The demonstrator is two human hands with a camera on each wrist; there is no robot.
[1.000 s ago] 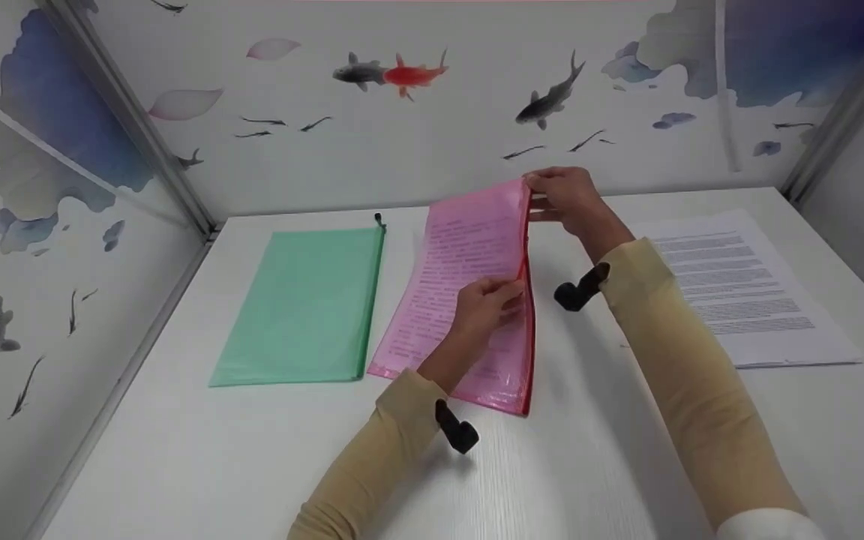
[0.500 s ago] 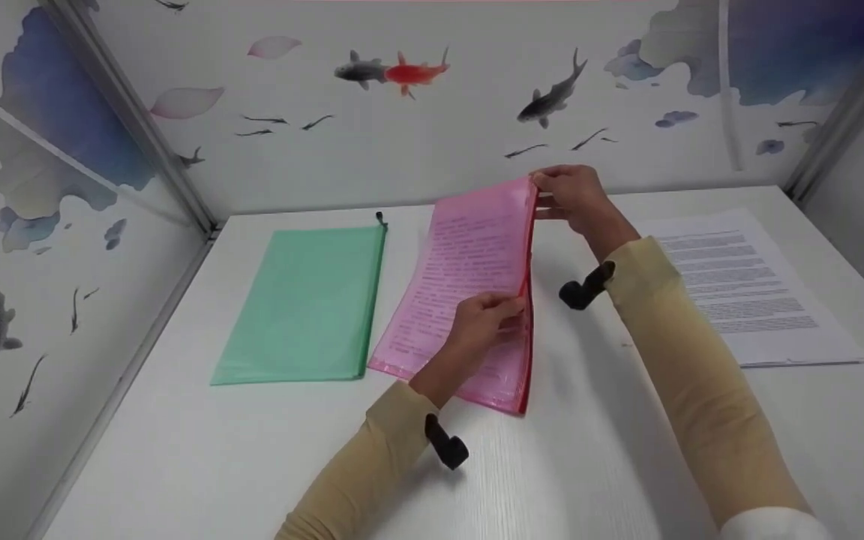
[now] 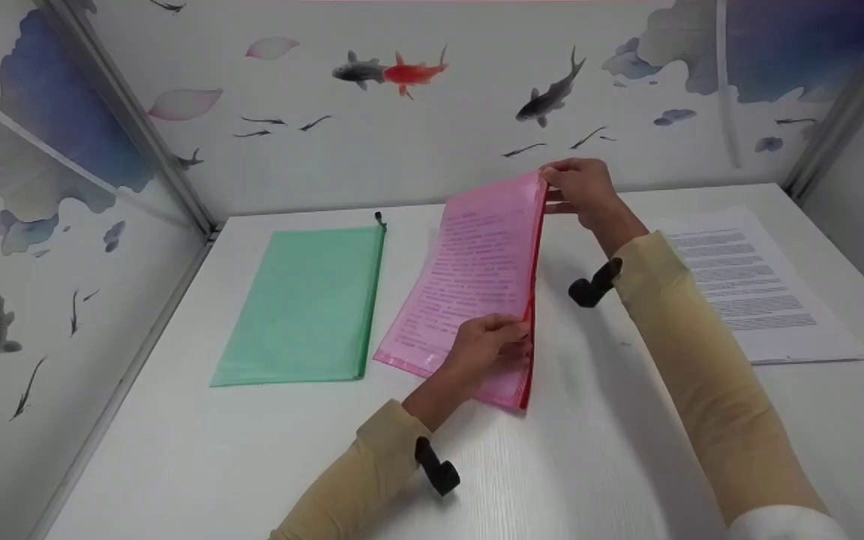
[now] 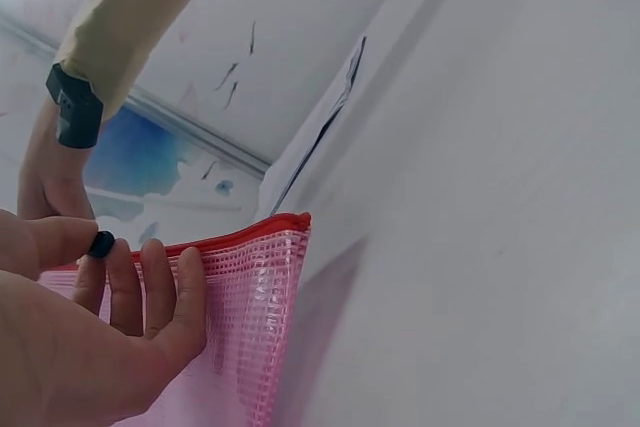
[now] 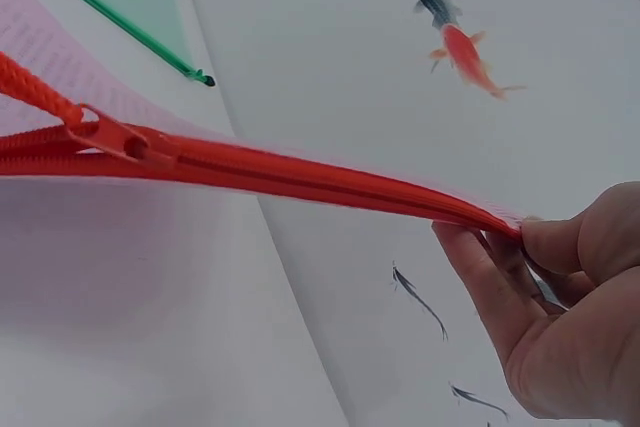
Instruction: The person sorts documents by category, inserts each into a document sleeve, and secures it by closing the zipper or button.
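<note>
The translucent pink mesh zip pouch [image 3: 477, 277] stands tilted on the white counter [image 3: 552, 465], its long red-zippered edge running away between the left hand [image 3: 488, 349] pinching the near end and the right hand [image 3: 582, 187] pinching the far corner.

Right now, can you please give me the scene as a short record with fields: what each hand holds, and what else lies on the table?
left hand: grips the pink zip pouch near its near end, by the red zipper edge
right hand: pinches the far end of the same zipper edge, lifted off the table
pink zip pouch: tilted up on its zipper side, printed sheets inside
zipper slider: on the red track, partway along
green zip pouch: flat on the table, left of the pink one
printed paper stack: flat, at the right
</note>
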